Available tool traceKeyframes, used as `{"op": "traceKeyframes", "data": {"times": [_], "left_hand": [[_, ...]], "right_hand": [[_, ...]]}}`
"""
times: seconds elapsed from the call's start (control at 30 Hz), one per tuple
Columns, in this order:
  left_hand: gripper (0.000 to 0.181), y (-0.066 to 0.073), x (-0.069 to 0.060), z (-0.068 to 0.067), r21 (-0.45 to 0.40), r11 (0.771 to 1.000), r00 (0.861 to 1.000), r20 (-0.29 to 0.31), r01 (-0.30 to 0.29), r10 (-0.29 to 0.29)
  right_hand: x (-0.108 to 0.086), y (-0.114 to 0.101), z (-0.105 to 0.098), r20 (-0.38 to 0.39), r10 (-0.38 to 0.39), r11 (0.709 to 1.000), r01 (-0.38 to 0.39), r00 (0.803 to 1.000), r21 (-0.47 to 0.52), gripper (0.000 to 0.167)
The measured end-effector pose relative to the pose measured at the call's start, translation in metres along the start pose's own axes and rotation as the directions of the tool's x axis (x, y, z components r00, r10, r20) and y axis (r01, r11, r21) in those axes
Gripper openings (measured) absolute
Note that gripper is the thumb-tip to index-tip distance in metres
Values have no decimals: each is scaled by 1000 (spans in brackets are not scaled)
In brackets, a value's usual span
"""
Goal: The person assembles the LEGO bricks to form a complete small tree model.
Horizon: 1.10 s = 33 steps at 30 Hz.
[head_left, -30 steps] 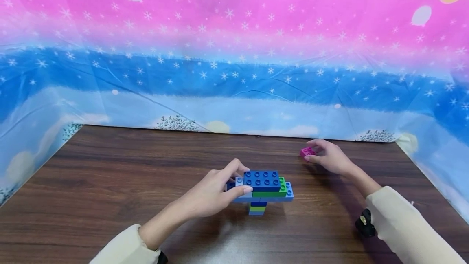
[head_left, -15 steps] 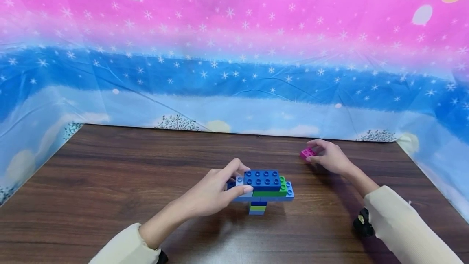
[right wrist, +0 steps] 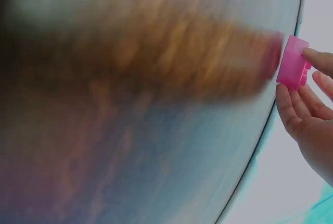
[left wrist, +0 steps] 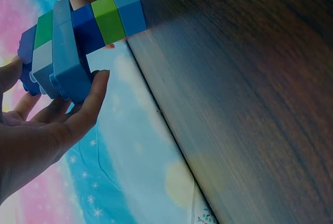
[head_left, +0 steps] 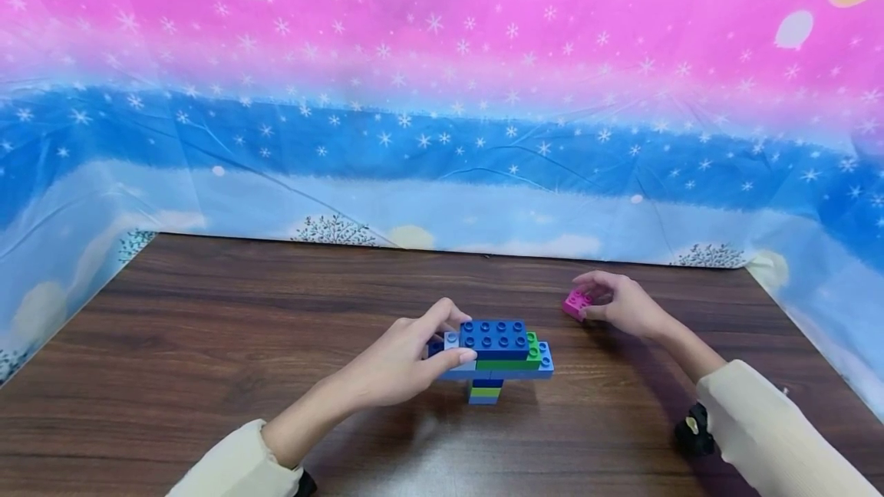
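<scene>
My left hand (head_left: pixel 394 359) grips the left end of a structure of toy building bricks (head_left: pixel 493 340). A dark blue brick tops it, over green and pale blue ones. Below them runs a wide light blue layer on a narrow column of dark blue, lime and light blue, seen sideways in the left wrist view (left wrist: pixel 106 21). Farther right and back, my right hand (head_left: pixel 628 307) pinches a small pink brick (head_left: pixel 575 304) between thumb and fingers. In the right wrist view that pink brick (right wrist: pixel 293 62) shows its studs facing the palm side; its reflection lies on the table.
Both hands are over a dark wooden table (head_left: pixel 242 328). A patterned pink and blue cloth (head_left: pixel 442 136) hangs behind the table's back edge and along both sides. A black wrist strap (head_left: pixel 694 429) shows at the right sleeve.
My right hand has shifted the pink brick slightly toward me and a little to the left. The left hand and the brick structure have stayed in place.
</scene>
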<state>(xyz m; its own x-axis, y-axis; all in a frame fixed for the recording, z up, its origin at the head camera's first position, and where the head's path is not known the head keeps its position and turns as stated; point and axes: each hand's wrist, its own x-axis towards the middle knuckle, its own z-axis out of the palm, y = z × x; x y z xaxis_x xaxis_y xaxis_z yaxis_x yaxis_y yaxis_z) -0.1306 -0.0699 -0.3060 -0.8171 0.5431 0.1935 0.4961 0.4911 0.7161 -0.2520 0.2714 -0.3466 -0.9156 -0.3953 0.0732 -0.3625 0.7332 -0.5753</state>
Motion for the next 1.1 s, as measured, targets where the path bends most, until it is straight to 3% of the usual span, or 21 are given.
{"op": "traceKeyframes", "data": {"times": [0.2, 0.43, 0.63, 0.83, 1.0, 1.1], "left_hand": [[22, 0, 0, 0, -2, 1000, 1000, -1, 0, 0], [22, 0, 1, -1, -2, 1000, 1000, 2, -7, 7], [22, 0, 1, -2, -12, 1000, 1000, 8, -4, 4], [22, 0, 1, -2, -23, 1000, 1000, 8, 0, 0], [22, 1, 1, -2, -25, 1000, 1000, 1, -7, 7], [21, 1, 2, -2, -26, 1000, 1000, 0, -11, 11]], "right_hand": [[-9, -15, -2, 39, -70, 997, 68, 997, 38, 42], [-21, -47, -16, 18, -156, 977, 151, 988, 149, 40], [-29, -77, -26, 30, -244, 955, 234, 969, 181, 41], [-37, -114, -28, 60, -346, 934, 338, 936, 114, 39], [-39, -133, -26, 80, -437, 895, 424, 896, 138, 36], [-39, -138, -26, 84, -464, 881, 449, 882, 150, 35]]}}
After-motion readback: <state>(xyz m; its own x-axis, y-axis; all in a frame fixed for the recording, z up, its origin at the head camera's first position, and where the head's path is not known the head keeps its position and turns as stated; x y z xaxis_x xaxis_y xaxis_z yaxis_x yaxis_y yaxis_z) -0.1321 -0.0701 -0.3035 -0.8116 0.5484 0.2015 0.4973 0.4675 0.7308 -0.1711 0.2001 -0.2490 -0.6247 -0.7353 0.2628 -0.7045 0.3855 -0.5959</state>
